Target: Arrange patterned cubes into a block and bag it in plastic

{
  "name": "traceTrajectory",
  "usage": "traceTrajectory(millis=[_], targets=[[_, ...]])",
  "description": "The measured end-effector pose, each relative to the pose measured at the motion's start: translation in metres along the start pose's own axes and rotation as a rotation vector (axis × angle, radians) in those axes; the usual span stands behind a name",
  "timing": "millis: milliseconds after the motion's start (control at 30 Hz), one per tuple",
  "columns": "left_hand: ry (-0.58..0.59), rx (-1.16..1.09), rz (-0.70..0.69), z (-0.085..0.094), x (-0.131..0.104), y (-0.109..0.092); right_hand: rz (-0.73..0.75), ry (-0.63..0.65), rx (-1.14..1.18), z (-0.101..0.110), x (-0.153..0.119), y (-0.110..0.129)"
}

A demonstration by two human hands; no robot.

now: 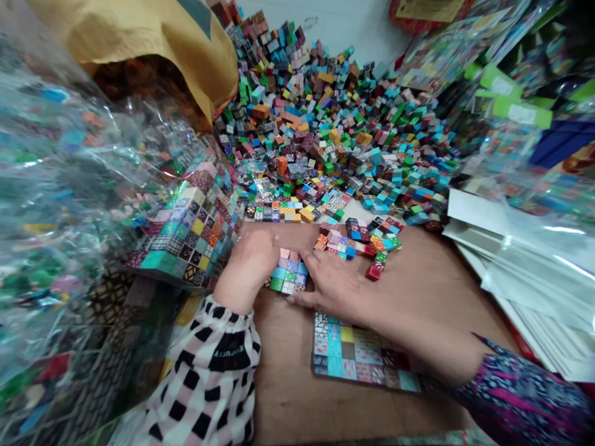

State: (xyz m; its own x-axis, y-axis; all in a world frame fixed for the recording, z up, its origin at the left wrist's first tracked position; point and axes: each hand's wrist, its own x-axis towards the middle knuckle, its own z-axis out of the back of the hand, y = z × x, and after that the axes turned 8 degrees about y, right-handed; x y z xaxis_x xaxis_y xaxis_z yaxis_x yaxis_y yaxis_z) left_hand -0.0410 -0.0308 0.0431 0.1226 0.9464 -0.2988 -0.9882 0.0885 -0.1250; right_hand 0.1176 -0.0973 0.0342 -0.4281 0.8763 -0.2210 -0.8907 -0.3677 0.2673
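A small flat block of patterned cubes lies on the brown board between my two hands. My left hand, in a black-and-white checked sleeve, is curled closed against its left side; its fingertips are hidden. From the right, my right hand touches the block, index finger at the upper right corner and thumb at the lower right, framing that edge. Below my right forearm sits a larger flat panel of cubes, partly covered by the arm. Loose joined cubes are scattered just beyond my right hand.
Behind the brown board rises a big heap of loose cubes. A stacked block of cubes stands at left, beside clear plastic bags and a gold bag. White flat pieces are piled at right.
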Motion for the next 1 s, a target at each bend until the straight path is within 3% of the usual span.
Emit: traceTrajectory(millis=[200, 467, 767, 1000], targets=[[0.058, 0.022, -0.014, 0.003, -0.001, -0.007, -0.042, 0.052, 0.053, 0.008, 0.002, 0.007], [0.032, 0.004, -0.035, -0.003, -0.001, -0.013, -0.055, 0.046, 0.036, 0.007, 0.002, 0.009], [0.003, -0.007, -0.058, 0.003, -0.007, -0.007, -0.057, 0.074, 0.033, 0.007, -0.001, 0.006], [-0.079, -0.026, 0.034, 0.005, -0.007, -0.006, 0.0, -0.052, -0.081, 0.006, 0.0, 0.001]])
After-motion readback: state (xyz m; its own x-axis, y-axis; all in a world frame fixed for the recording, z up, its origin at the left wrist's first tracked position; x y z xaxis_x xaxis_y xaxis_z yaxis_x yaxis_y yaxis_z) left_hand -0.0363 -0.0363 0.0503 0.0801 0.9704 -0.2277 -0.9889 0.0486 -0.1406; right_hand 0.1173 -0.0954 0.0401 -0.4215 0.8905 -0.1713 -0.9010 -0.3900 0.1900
